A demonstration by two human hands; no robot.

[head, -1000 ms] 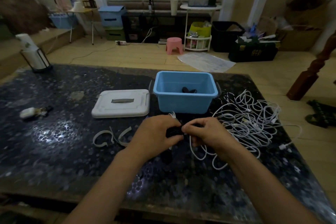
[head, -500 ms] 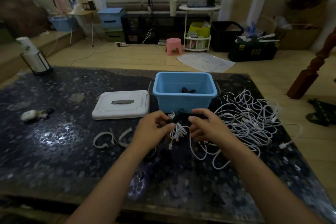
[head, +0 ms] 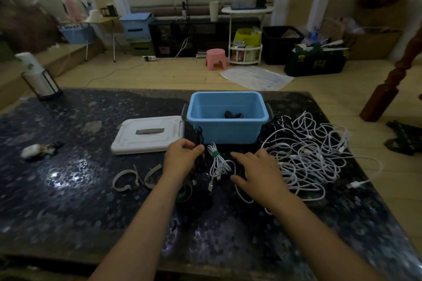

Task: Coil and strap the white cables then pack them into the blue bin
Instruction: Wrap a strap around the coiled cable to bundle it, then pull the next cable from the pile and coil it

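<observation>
A: Entry, head view. Where is your left hand (head: 182,159)?

B: In front of the blue bin (head: 227,118), fingers curled round a dark bundle of cables (head: 199,143) that stands up past the thumb against the bin's near wall.

A: And your right hand (head: 255,172)?

B: Spread flat, fingers straight, holding nothing. It hovers or rests just right of the coiled white cable (head: 219,164); contact cannot be told.

A: State of that coil?

B: Lying on the dark table (head: 68,189) between your two hands, bound near its top by a green strap (head: 215,154), plugs trailing toward you.

A: Remaining stock?

B: A loose tangle of white cables (head: 312,155) to the right of the bin. Something dark (head: 233,114) lies inside the bin. The white lid (head: 148,133) sits left of the bin, and pale straps (head: 134,177) lie nearer you, left of your left hand.
</observation>
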